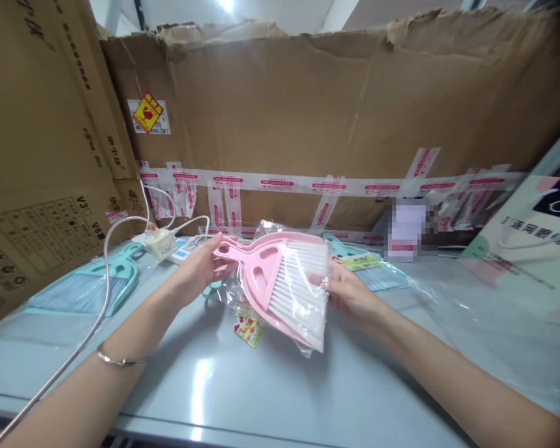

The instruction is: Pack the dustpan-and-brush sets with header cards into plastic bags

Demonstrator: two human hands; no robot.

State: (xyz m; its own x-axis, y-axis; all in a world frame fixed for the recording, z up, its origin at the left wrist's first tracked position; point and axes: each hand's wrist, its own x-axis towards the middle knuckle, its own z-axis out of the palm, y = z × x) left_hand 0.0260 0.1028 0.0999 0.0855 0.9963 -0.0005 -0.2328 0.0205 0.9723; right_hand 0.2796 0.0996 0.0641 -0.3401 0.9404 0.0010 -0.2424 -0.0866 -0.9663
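Observation:
Between my two hands, above the table, is a pink dustpan and brush set [261, 274] in a clear plastic bag. White bristles of the brush [301, 286] face right, over the wide end of the pan. My left hand [210, 264] is closed on the pink handle end at the left. At the right edge my right hand [348, 286] grips the wide end, its fingers partly behind the bag. A colourful label card [249, 330] hangs below the bag. Part of something teal shows behind the pink set.
Teal dustpan sets in plastic lie at the left [88, 286] and behind my right hand [378, 274]. A white charger [161, 244] with a cable [106, 274] sits at back left. Large cardboard boxes [280, 112] wall the back. A printed board [532, 249] leans at right.

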